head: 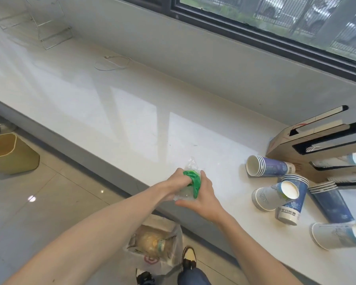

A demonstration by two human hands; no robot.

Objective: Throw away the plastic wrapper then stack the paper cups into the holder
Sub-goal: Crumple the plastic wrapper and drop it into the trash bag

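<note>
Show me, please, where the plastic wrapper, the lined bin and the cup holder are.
plastic wrapper (190, 187): head view, on its green part.
lined bin (178, 239): head view, on its bag rim.
cup holder (284, 148): head view, on its wooden side.

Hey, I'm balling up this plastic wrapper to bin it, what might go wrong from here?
1. The wrapper, crumpled between your left hand and right hand, is light; dropped from there it may drift past the lined bin below and land on the floor.
2. The cup stacks lie on their sides near the counter edge; a sweeping arm could roll one off.
</note>
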